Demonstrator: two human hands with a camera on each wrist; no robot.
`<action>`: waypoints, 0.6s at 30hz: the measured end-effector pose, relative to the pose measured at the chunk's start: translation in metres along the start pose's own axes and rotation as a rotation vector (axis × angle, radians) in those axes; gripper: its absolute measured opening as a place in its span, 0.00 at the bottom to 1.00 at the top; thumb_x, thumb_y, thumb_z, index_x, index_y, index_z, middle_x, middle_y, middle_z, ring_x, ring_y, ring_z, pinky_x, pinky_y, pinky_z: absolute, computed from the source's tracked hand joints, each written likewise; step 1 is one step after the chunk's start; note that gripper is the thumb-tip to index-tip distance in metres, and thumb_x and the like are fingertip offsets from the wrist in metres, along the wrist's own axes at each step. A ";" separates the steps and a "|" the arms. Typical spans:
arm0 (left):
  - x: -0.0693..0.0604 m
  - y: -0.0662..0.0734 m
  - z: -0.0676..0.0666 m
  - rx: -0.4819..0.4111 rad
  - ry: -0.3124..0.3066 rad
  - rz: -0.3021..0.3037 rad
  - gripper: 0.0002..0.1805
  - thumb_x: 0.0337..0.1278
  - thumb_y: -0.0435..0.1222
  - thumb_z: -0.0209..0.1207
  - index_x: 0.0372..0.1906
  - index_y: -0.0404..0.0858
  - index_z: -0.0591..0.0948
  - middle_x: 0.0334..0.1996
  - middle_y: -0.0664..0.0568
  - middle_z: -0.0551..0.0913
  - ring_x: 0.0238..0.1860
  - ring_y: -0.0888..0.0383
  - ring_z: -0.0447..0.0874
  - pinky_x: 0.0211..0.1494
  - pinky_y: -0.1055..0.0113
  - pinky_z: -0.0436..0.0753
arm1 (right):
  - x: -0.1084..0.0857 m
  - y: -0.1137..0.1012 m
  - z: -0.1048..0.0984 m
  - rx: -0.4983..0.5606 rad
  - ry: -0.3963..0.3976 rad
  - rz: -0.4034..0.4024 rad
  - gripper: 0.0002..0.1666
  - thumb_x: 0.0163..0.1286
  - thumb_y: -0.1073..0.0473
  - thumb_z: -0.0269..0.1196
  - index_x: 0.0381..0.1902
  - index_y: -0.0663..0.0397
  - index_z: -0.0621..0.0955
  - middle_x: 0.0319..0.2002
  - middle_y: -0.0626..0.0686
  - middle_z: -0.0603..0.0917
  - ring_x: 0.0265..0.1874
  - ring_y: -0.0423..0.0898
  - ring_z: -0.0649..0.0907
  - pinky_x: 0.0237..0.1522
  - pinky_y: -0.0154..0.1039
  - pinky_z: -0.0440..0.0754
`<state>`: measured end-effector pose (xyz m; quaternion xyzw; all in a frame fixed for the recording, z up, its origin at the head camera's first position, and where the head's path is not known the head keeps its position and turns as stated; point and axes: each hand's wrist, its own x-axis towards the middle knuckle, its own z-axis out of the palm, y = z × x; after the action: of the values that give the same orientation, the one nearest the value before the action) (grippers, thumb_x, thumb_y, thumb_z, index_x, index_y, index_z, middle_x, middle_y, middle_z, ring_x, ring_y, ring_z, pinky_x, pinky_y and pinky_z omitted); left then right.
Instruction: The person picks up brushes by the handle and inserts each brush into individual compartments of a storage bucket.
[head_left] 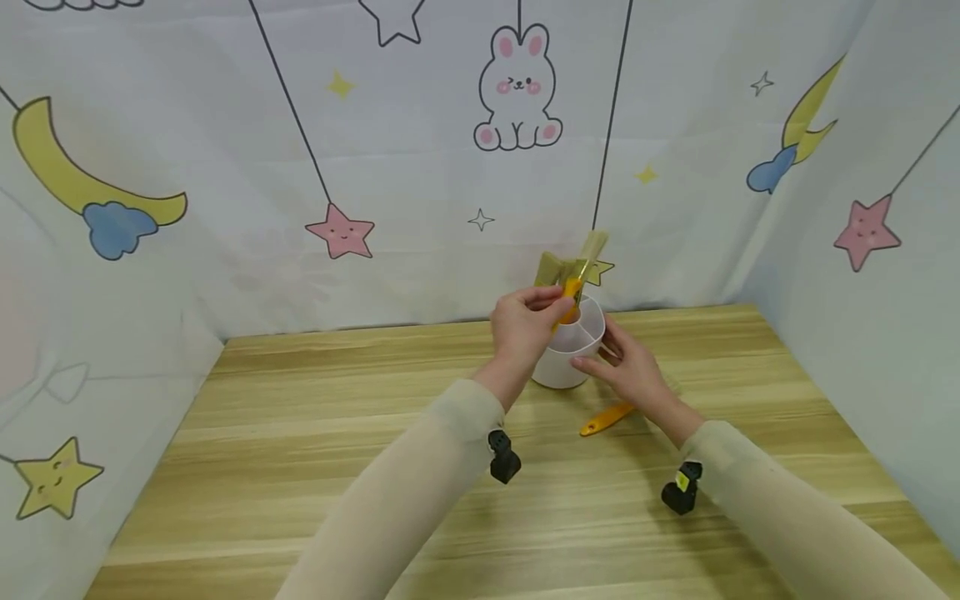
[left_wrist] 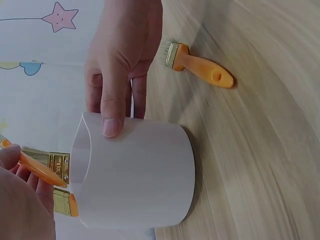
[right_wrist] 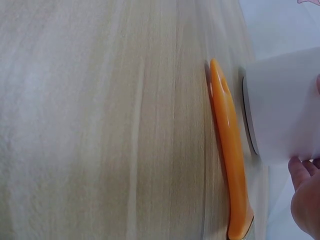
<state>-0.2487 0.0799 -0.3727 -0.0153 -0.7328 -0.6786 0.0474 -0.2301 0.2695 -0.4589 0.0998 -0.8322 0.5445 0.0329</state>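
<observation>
My left hand [head_left: 521, 327] pinches the orange handle of a paintbrush [head_left: 573, 289] over the mouth of a white divided holder [head_left: 558, 367]. The bristles point up, and the handle's lower end is at the holder's rim. My right hand [head_left: 637, 372] grips the holder's right side, its thumb on the near wall and its fingers farther round. Other brushes stand in the holder, and the left wrist view shows one metal ferrule [left_wrist: 62, 201] above the rim. Their lower handles are hidden inside. The holder stands upright on the table.
Another orange-handled paintbrush [left_wrist: 202, 69] lies on the wooden table [head_left: 337, 450], just in front of the holder and partly beneath my right forearm. A white printed curtain [head_left: 420, 167] rises behind the table and along both sides.
</observation>
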 end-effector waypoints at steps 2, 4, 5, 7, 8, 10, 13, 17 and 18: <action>0.001 0.001 0.003 -0.035 -0.004 0.003 0.09 0.60 0.36 0.77 0.45 0.42 0.95 0.37 0.55 0.94 0.43 0.61 0.93 0.50 0.67 0.90 | 0.000 0.000 0.000 -0.002 0.001 0.001 0.55 0.74 0.55 0.73 0.88 0.53 0.55 0.82 0.63 0.63 0.81 0.60 0.65 0.76 0.57 0.70; 0.003 0.001 0.005 -0.079 -0.013 0.009 0.09 0.61 0.35 0.77 0.45 0.41 0.94 0.38 0.54 0.94 0.43 0.61 0.93 0.50 0.65 0.91 | 0.000 0.000 0.000 -0.005 -0.001 0.002 0.55 0.74 0.55 0.73 0.88 0.53 0.54 0.82 0.63 0.63 0.81 0.60 0.65 0.76 0.57 0.70; 0.004 0.001 0.005 -0.095 -0.016 0.014 0.09 0.61 0.35 0.77 0.46 0.41 0.94 0.38 0.54 0.94 0.43 0.60 0.93 0.51 0.65 0.91 | 0.000 0.000 0.000 -0.006 -0.001 0.004 0.55 0.74 0.55 0.73 0.88 0.53 0.54 0.82 0.63 0.63 0.81 0.60 0.65 0.76 0.57 0.70; 0.006 0.000 0.006 -0.131 -0.027 0.025 0.09 0.62 0.34 0.76 0.46 0.40 0.94 0.39 0.53 0.94 0.44 0.59 0.93 0.51 0.62 0.91 | 0.000 -0.001 0.001 -0.010 0.000 0.010 0.55 0.74 0.55 0.73 0.88 0.53 0.54 0.82 0.63 0.63 0.81 0.60 0.65 0.76 0.57 0.70; 0.006 0.000 0.007 -0.137 -0.029 0.031 0.09 0.62 0.34 0.76 0.46 0.40 0.94 0.40 0.52 0.94 0.44 0.59 0.93 0.51 0.61 0.91 | 0.000 -0.001 0.001 -0.011 0.000 0.012 0.55 0.74 0.55 0.73 0.88 0.53 0.54 0.82 0.63 0.62 0.81 0.60 0.65 0.76 0.57 0.70; 0.008 -0.001 0.008 -0.143 -0.036 0.041 0.09 0.62 0.33 0.76 0.47 0.40 0.94 0.40 0.52 0.94 0.45 0.59 0.93 0.52 0.61 0.91 | -0.001 -0.001 0.001 -0.015 0.002 0.016 0.55 0.75 0.55 0.72 0.88 0.54 0.54 0.82 0.64 0.62 0.81 0.60 0.65 0.76 0.57 0.70; 0.010 -0.003 0.010 -0.129 -0.039 0.064 0.10 0.62 0.34 0.76 0.48 0.40 0.94 0.41 0.53 0.94 0.46 0.60 0.93 0.51 0.64 0.91 | -0.001 -0.002 0.001 -0.018 0.003 0.017 0.56 0.74 0.55 0.73 0.88 0.54 0.53 0.82 0.64 0.62 0.81 0.61 0.65 0.76 0.57 0.71; 0.012 -0.007 0.012 -0.096 -0.043 0.102 0.10 0.62 0.33 0.76 0.48 0.41 0.94 0.42 0.54 0.94 0.46 0.62 0.92 0.51 0.68 0.90 | 0.000 -0.002 0.001 -0.017 0.008 0.018 0.56 0.74 0.55 0.73 0.88 0.54 0.53 0.82 0.64 0.62 0.81 0.61 0.65 0.75 0.56 0.71; 0.012 -0.009 0.012 -0.091 -0.046 0.112 0.10 0.62 0.33 0.76 0.48 0.41 0.94 0.42 0.54 0.94 0.46 0.62 0.92 0.51 0.67 0.90 | 0.000 -0.001 0.001 -0.017 0.008 0.019 0.56 0.74 0.55 0.73 0.88 0.54 0.53 0.82 0.64 0.62 0.81 0.61 0.65 0.75 0.56 0.71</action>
<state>-0.2623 0.0911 -0.3811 -0.0741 -0.7003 -0.7068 0.0679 -0.2295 0.2682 -0.4582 0.0894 -0.8375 0.5381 0.0317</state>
